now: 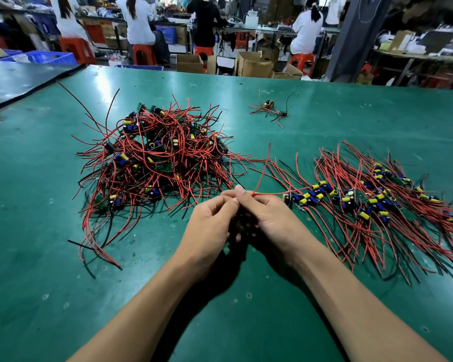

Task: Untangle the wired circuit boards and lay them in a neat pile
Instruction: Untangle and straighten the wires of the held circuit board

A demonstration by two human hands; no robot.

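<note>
A tangled heap of wired circuit boards with red and black leads lies on the green table, left of centre. To the right, a combed-out pile of boards lies with its wires fanned the same way. My left hand and my right hand meet in the middle near the front. Their fingertips pinch one red wire that curves up and away. Whatever board hangs between my palms is hidden by the hands.
A small separate cluster of boards sits at the back right of the table. A dark mat overlaps the far left corner. Beyond the table edge are cardboard boxes, orange stools and seated workers.
</note>
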